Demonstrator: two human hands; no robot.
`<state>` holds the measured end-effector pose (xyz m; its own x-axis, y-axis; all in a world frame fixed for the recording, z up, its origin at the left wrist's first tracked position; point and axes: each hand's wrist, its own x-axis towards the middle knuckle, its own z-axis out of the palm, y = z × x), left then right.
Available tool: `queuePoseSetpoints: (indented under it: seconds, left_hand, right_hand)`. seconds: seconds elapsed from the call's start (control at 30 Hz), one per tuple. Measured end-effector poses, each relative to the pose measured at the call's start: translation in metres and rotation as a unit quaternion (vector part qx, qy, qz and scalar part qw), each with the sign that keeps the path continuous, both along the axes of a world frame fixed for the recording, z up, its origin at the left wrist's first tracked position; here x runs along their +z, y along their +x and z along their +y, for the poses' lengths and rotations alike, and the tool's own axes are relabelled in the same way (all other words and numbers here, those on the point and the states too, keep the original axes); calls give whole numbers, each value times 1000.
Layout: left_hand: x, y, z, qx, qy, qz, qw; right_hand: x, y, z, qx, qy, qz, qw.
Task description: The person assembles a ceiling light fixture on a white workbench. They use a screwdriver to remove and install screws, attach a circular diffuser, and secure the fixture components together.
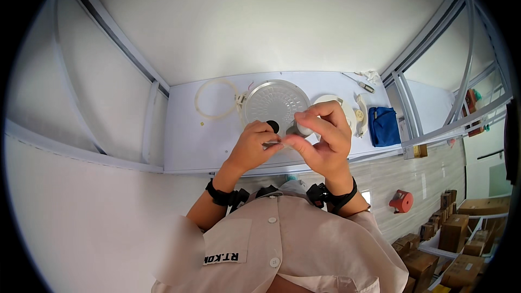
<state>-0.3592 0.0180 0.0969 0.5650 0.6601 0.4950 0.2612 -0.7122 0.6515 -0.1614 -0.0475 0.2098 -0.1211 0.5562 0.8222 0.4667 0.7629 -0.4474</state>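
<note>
Both my hands are raised close together over the near side of a round silver metal plate (277,97) with a dotted pattern. My right hand (331,141) is closed, thumb and fingers around a small grey and white cylindrical piece (297,129). My left hand (251,145) pinches something thin and pale, partly hidden by the fingers, just beside the right thumb. A black round spot (273,126) shows behind the left fingers; whether it belongs to the plate or to a held piece is unclear.
A pale ring gasket (196,100) lies left of the plate on the white table (190,146). At its right are a white round part (351,113), a curved cream part (362,109), a screwdriver (364,85), crumpled tissue (370,76) and a blue cloth pouch (384,126). Metal frames flank the table.
</note>
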Motion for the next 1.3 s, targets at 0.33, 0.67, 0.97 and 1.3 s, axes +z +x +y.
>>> queuePoseSetpoints:
  seconds: [0.33,0.67,0.97,1.3]
  left_hand:
    - [3,-1,-1,-3,-23,7,1000]
    - [-1,-1,0,-11,-40,-10,999]
    - [-1,-1,1,-16,-28,-7,999]
    - [1,1,0,-9,-12,-18,1000]
  right_hand:
    - [11,-9,4,33,-13,36,999]
    - [4,-8,6,66,-28,87,994]
    - [-3,-3,0,50,-54,55,996]
    - [0,-2,-1,27,-19,29,999]
